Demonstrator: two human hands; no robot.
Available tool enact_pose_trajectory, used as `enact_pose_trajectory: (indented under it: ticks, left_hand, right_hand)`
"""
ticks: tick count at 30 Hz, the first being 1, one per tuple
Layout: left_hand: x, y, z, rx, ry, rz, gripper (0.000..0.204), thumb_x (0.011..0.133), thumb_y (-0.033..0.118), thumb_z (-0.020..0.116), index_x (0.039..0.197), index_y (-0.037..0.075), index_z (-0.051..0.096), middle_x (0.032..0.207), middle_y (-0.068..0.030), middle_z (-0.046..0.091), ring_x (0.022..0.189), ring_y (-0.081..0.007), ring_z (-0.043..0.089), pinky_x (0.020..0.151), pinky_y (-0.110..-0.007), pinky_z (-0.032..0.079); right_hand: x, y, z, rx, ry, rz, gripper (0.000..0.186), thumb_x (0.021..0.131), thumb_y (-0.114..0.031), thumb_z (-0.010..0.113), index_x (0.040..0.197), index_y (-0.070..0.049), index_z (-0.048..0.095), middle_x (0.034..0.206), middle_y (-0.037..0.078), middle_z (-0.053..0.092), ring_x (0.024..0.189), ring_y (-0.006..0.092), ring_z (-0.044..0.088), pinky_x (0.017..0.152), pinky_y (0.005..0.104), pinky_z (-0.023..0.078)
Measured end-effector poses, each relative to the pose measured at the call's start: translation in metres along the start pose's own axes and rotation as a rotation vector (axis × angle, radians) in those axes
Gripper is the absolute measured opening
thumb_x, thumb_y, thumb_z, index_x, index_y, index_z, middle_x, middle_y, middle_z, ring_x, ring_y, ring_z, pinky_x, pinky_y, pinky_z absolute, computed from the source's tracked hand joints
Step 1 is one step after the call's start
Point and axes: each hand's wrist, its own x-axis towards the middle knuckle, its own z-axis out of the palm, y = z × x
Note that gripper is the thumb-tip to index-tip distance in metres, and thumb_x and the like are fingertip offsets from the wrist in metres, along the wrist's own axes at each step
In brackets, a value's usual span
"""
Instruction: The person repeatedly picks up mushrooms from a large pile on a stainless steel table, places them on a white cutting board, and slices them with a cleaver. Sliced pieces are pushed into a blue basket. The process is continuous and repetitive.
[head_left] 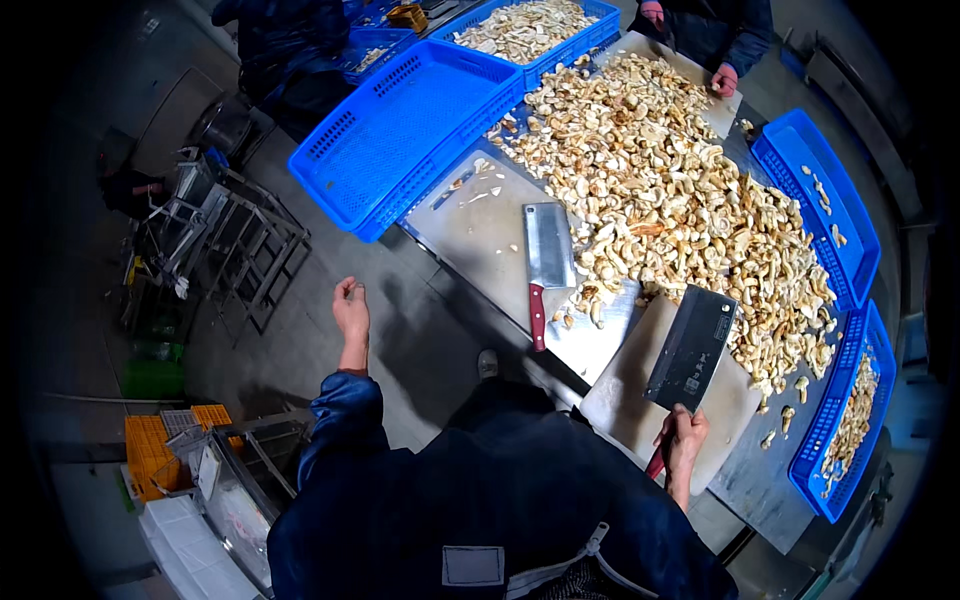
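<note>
My right hand (682,440) is closed round the red handle of a cleaver with a broad dark blade (693,347). The blade is above a whitish cutting board (622,392), its far end by the edge of a mushroom heap (660,190). Well away from the table, my left hand (350,312) hangs over the floor with loosely bent fingers, thumb and forefinger slightly apart, nothing seen in it. A second cleaver (547,247) with a grey blade and red handle lies flat across another board (480,225), its handle sticking out toward me.
At the far left of the table sits a blue crate (410,120); another blue crate (535,35) holds pale pieces. Along the right edge are two blue trays (865,240) (838,480). Two other people (295,60) (715,40) are across the table. Metal racks (250,250) and orange crates (150,455) stand left.
</note>
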Motion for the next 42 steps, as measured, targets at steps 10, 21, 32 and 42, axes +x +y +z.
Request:
enact_pose_trajectory:
  ticks: [10, 21, 32, 42]
  left_hand:
    - [-0.018, 0.029, 0.049, -0.072, -0.647, 0.291, 0.019, 0.088, 0.014, 0.059, 0.101, 0.002, 0.064, 0.098, -0.0103, 0.066, 0.093, -0.0226, 0.061, 0.084, -0.033, 0.046]
    - [0.009, 0.100, 0.237, -0.285, -0.881, 0.533, 0.039, 0.087, 0.008, 0.061, 0.123, -0.002, 0.051, 0.119, -0.0205, 0.059, 0.108, -0.0294, 0.058, 0.092, -0.036, 0.046]
    - [0.088, 0.144, 0.392, 0.088, -0.408, 0.572, 0.055, 0.084, 0.035, 0.061, 0.122, -0.004, 0.052, 0.124, -0.0246, 0.053, 0.121, -0.0384, 0.043, 0.106, -0.045, 0.029]
    - [0.153, 0.126, 0.460, 0.290, -0.188, 0.310, 0.061, 0.085, 0.044, 0.058, 0.128, 0.001, 0.052, 0.126, -0.0228, 0.054, 0.123, -0.0364, 0.043, 0.106, -0.045, 0.029]
  right_hand:
    - [-0.002, 0.019, 0.078, 0.183, 0.192, 0.046, 0.014, 0.090, -0.016, 0.050, 0.082, -0.005, 0.049, 0.053, 0.004, 0.048, 0.037, 0.0156, 0.046, 0.037, 0.0269, 0.039]
    - [-0.084, 0.038, 0.103, 0.209, 0.593, 0.096, 0.013, 0.089, -0.016, 0.051, 0.084, -0.004, 0.050, 0.055, 0.004, 0.046, 0.037, 0.0133, 0.044, 0.036, 0.0247, 0.039]
    - [-0.045, 0.011, 0.040, 0.174, 0.522, 0.110, 0.015, 0.087, -0.016, 0.054, 0.081, -0.002, 0.050, 0.055, 0.005, 0.046, 0.037, 0.0130, 0.043, 0.036, 0.0240, 0.039]
    - [0.005, -0.021, -0.013, 0.077, 0.455, 0.137, 0.015, 0.087, -0.016, 0.053, 0.082, -0.002, 0.050, 0.052, 0.004, 0.045, 0.034, 0.0136, 0.042, 0.034, 0.0253, 0.039]
